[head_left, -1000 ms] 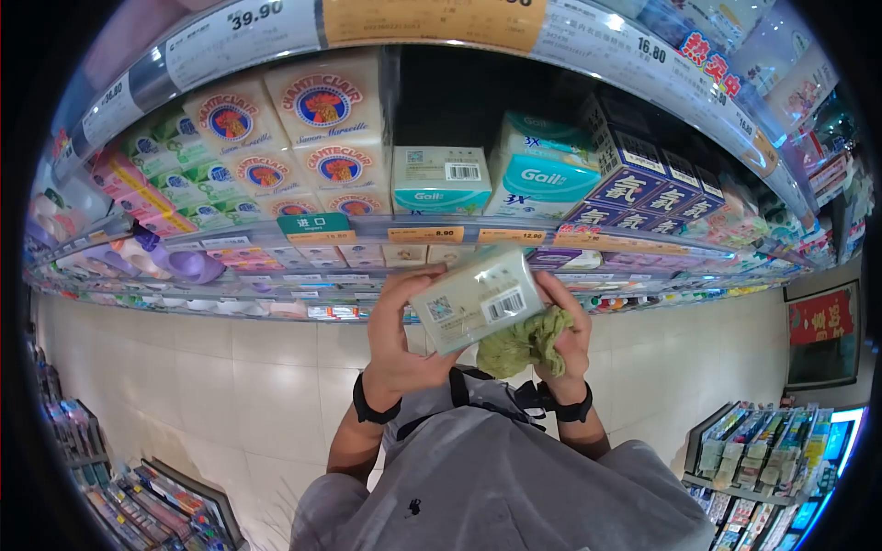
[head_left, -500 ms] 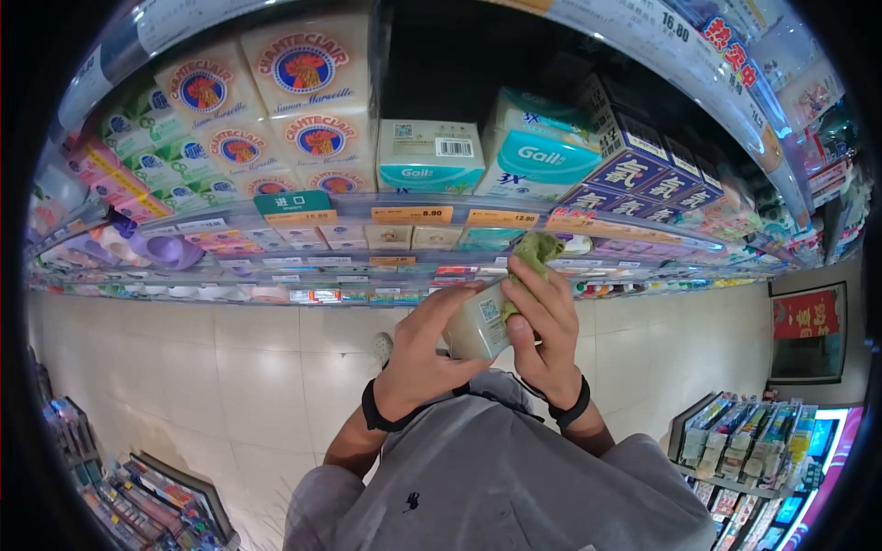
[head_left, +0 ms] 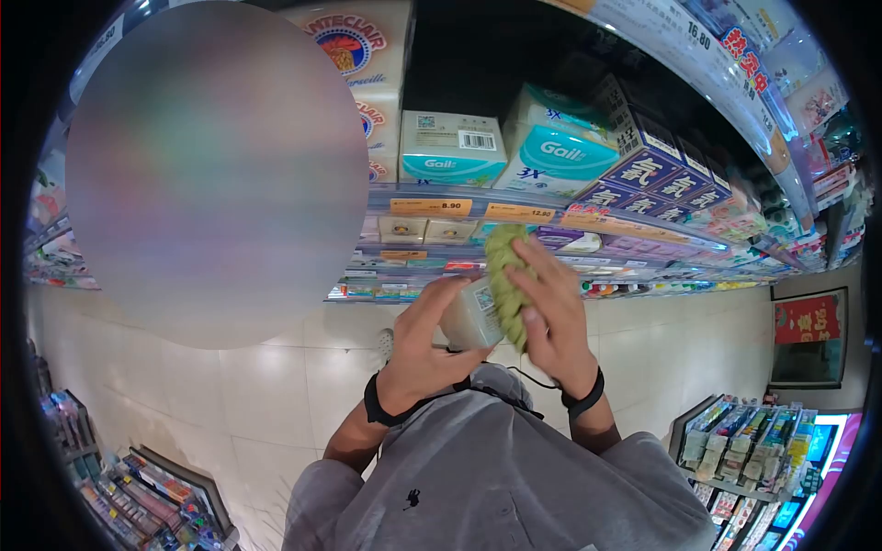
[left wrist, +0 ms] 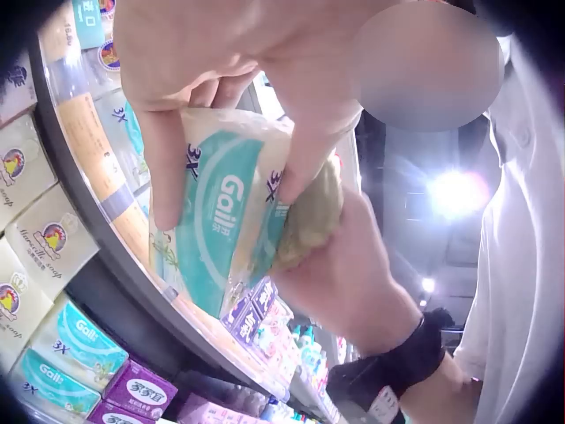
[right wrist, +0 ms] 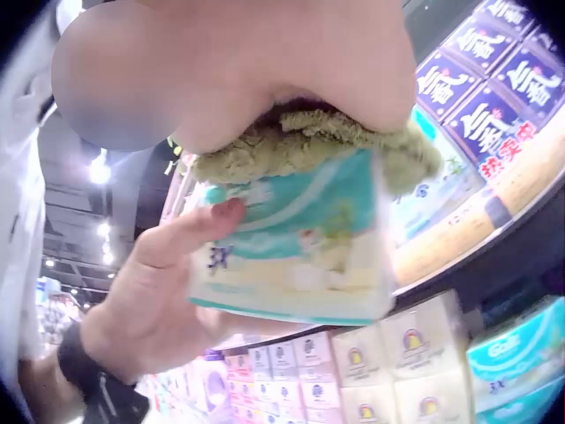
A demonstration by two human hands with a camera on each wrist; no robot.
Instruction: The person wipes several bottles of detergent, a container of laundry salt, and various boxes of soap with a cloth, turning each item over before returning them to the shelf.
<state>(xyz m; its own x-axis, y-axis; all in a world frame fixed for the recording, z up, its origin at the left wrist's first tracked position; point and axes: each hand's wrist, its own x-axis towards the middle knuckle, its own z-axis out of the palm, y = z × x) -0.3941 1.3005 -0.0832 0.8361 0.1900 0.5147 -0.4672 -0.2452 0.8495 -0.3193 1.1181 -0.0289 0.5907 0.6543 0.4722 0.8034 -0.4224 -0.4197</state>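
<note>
In the head view a wrapped soap pack (head_left: 470, 317) is held by my left hand (head_left: 424, 344), thumb below and fingers above. The left wrist view shows its teal "Gail" face (left wrist: 221, 212) between the thumb and fingers of my left hand (left wrist: 238, 62). My right hand (head_left: 558, 317) holds a green cloth (head_left: 505, 285) against the pack's right end. Seen from the right wrist, the cloth (right wrist: 309, 150) lies bunched under my right hand (right wrist: 300, 62), along the pack's upper edge (right wrist: 309, 238).
Ahead is a store shelf (head_left: 524, 213) with a teal and white Gail pack (head_left: 452, 147), a larger Gail pack (head_left: 560, 151) and dark blue boxes (head_left: 652, 170). A blurred oval covers the head view's upper left. A display rack (head_left: 749, 445) stands at the lower right.
The pack has been turned end-on from its earlier broad, barcode-up pose. The right hand and cloth moved up from beneath its right corner to its right end. The left hand keeps its grip.
</note>
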